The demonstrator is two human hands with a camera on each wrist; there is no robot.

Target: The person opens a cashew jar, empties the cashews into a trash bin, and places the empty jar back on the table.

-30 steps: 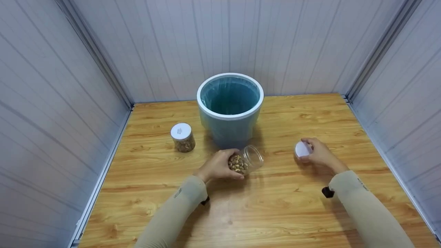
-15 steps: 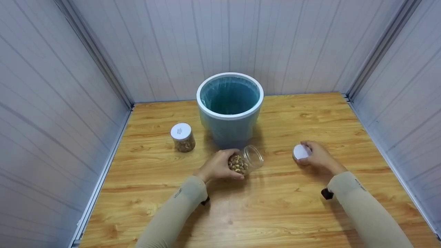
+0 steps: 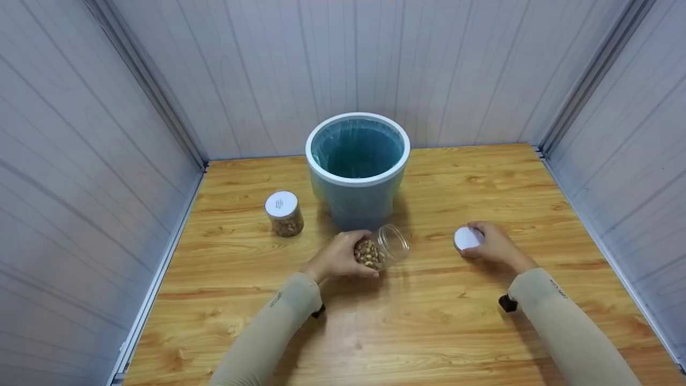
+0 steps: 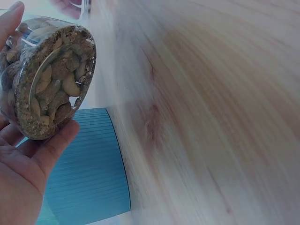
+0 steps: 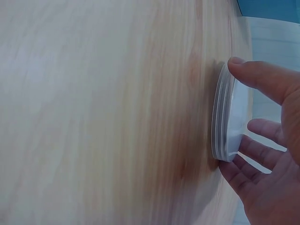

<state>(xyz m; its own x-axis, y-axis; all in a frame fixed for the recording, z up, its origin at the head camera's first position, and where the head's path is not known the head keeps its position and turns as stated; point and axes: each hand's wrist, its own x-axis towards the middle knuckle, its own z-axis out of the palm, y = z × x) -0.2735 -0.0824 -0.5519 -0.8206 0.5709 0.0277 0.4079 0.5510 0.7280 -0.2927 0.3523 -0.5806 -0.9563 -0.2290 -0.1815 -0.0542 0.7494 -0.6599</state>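
My left hand (image 3: 342,257) grips a clear jar (image 3: 394,244) tilted on its side, its open mouth facing right. Nuts in their shells (image 3: 368,254) lie in the jar's lower end; in the left wrist view the jar's base (image 4: 56,84) shows them packed against it. To the right, my right hand (image 3: 496,247) pinches a round lid (image 3: 467,238) with a white top between thumb and fingers. The right wrist view shows the lid's clear ridged rim (image 5: 220,117) close over the wooden table, thumb at one edge and fingers at the other.
A blue bin (image 3: 358,201) with a white rim and a liner stands behind the jar. Left of it is a second jar (image 3: 286,222) with a white labelled lid, holding brownish contents. Pale panel walls (image 3: 257,80) enclose the wooden table (image 3: 429,332) at the back and sides.
My right hand has shifted the lid slightly left and down toward me. The left hand and its jar stay nearly still.
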